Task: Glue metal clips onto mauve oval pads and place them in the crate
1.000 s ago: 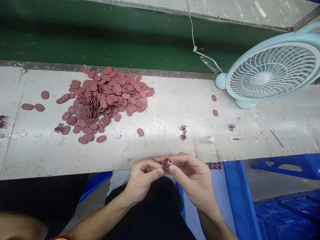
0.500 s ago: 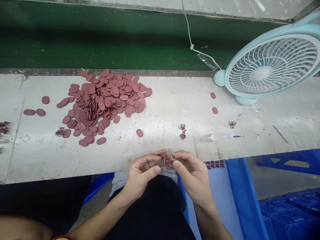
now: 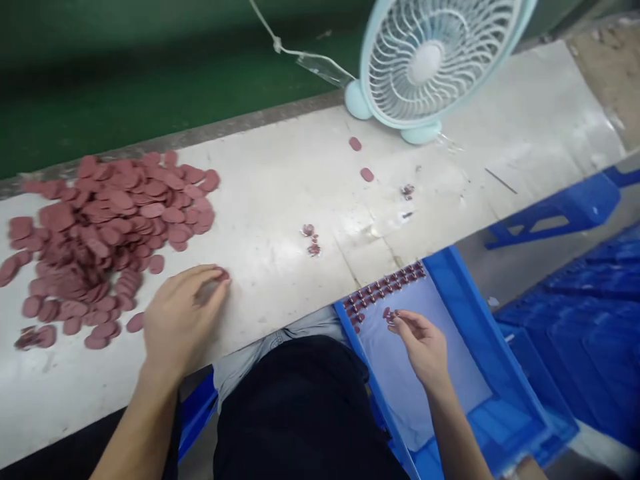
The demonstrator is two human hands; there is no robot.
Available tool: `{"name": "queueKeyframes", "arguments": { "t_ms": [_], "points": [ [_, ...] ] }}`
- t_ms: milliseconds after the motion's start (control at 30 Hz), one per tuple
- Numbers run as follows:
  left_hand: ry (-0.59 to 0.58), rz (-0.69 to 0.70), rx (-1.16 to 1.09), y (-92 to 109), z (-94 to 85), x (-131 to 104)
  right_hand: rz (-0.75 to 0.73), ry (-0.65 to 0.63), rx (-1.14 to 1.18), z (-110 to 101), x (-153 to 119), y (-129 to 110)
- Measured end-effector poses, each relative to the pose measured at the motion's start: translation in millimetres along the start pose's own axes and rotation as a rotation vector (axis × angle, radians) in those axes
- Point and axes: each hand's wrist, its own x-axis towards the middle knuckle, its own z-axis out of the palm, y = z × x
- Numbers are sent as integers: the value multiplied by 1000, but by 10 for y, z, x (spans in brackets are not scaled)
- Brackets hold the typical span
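Both hands pinching, well apart.
Left hand is pinching a maroon oval at the white tabletop; right hand is edge-gripping a small piece over the blue tray, apparently leaving its far side exposed.

The left hand is held low, back upward, its index finger and thumb arched forward into a rounded loop with their tips close together; the other fingers lie behind the index finger. The left forearm slants up from the lower left. Well apart, the right hand pinches with thumb and index finger, pointing up and left, its bare right forearm rising from the lower right.
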Motion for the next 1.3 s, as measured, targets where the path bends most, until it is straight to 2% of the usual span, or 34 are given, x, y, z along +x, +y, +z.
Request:
{"name": "queueKeyframes", "arguments": {
  "t_ms": [100, 233, 333, 500, 767, 1300],
  "points": [
    [-10, -114, -7, 33, -35, 25, 30, 7, -74, -6, -158, 389],
    [35, -306, -329, 123, -75, 33, 26, -27, -191, 98, -274, 769],
    [60, -346, -529, 150, -70, 17, 25, -60, -286, 158, -270, 980],
    [58, -366, -815, 52, -24, 0, 68, -116, -476, 211, -161, 1239],
    [70, -473, -899, 98, -55, -11, 52, -212, -642, 245, -94, 1261],
    [90, -540, -934, 70, -32, -10, 5, -257, -733, 260, -60, 1078]
  ]
}}
